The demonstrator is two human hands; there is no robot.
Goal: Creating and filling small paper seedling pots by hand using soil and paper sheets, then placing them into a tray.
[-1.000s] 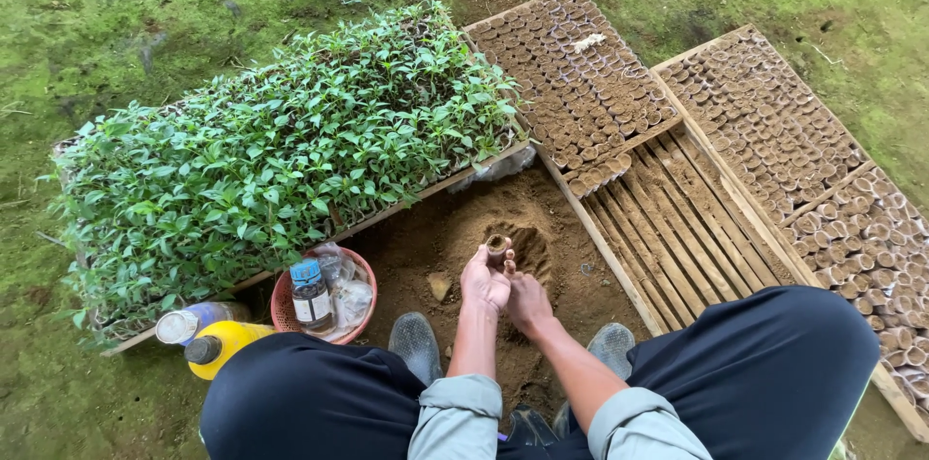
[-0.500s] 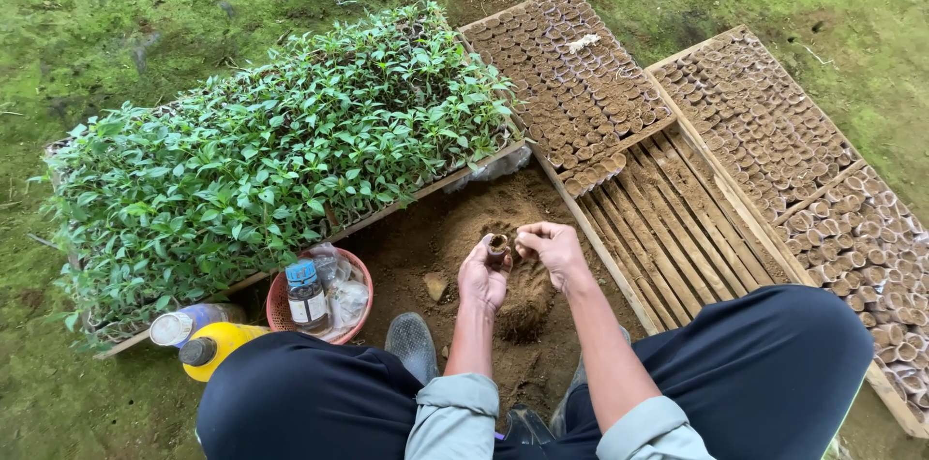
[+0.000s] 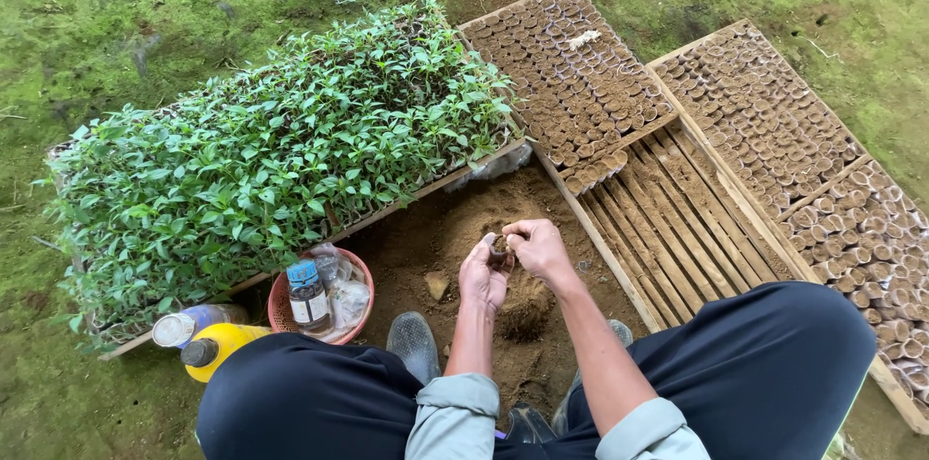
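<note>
My left hand [image 3: 481, 276] cups a small brown soil-filled seedling pot [image 3: 498, 249], my right hand [image 3: 538, 245] pinching its rim. Both sit above the loose brown soil mound [image 3: 464, 218], beside the green seedling tray [image 3: 281, 155].

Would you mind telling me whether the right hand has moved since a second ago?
Yes. The right hand has lifted off the soil heap and now meets the left hand at the small pot.

Brown bottle [image 3: 309, 296] with blue cap and white label, standing upright in the red basket [image 3: 281, 305] among clear plastic bags [image 3: 346, 297]. Beside the basket lie a yellow bottle [image 3: 219, 347] and a blue-labelled bottle [image 3: 194, 324].
</note>
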